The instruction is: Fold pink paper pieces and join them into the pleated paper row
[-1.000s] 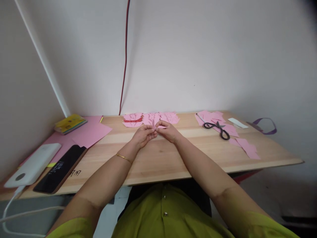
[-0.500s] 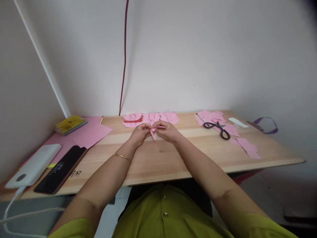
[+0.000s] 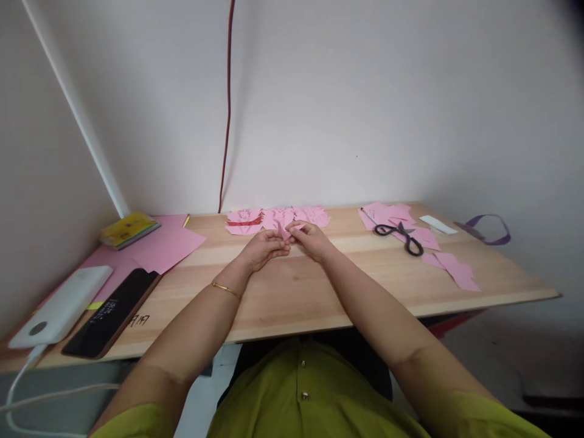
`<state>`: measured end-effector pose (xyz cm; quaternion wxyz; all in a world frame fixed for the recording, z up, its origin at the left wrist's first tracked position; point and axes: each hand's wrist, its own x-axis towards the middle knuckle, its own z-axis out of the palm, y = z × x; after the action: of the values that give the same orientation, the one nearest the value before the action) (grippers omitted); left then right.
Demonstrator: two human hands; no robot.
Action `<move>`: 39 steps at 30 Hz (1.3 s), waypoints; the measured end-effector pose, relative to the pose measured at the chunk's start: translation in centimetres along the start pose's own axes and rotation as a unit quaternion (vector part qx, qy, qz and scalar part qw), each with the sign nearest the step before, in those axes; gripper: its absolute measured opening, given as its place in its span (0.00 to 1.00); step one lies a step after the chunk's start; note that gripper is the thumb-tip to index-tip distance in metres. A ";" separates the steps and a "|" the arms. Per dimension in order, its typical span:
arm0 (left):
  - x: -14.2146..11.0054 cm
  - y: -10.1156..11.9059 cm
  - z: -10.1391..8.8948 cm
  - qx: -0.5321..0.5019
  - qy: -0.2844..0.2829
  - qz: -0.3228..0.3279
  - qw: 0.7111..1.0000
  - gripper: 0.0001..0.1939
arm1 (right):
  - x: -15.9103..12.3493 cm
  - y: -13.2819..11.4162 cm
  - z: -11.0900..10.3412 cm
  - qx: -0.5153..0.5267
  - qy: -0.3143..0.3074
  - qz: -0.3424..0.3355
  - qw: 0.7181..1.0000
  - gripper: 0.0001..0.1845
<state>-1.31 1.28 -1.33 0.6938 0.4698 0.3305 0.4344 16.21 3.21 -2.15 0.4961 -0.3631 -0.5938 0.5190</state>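
Note:
Between the fingertips of both hands is a small folded piece of pink paper (image 3: 283, 230), partly covered by the fingers. My left hand (image 3: 266, 250) pinches it from the left, fingers closed. From the right, my right hand (image 3: 311, 241) grips it between thumb and forefinger, with a pale pink point showing at the fingers. Just behind the hands, several folded pink paper pieces (image 3: 312, 215) lie in a row along the wall. A red strip (image 3: 244, 222) lies across the leftmost ones.
To the right, black-handled scissors (image 3: 399, 232) rest on pink paper scraps (image 3: 387, 214), beside a white strip (image 3: 438, 224). Leftward lie pink sheets (image 3: 171, 243), a yellow packet (image 3: 130, 229), a phone (image 3: 111, 313) and a white power bank (image 3: 61, 307) with a cable.
The folded paper has been turned in the fingers: its end pointed down toward me half a second ago and now points up. Both hands stay in nearly the same place.

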 end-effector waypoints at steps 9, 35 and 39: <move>0.0 0.1 0.2 -0.022 0.028 -0.018 0.999 0.09 | 0.1 0.1 0.2 0.006 0.004 0.006 1.000 0.21; 0.0 0.4 -0.1 -0.121 0.031 0.000 0.992 0.05 | 0.4 0.6 -0.5 0.087 0.030 0.011 0.996 0.23; -0.3 0.5 0.0 -0.106 0.015 -0.011 0.994 0.06 | 0.4 0.4 -0.3 0.140 0.011 0.002 0.990 0.28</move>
<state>-1.61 1.08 -0.83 0.7396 0.3828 0.2982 0.4663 16.40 3.74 -2.49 0.5469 -0.2972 -0.5094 0.5942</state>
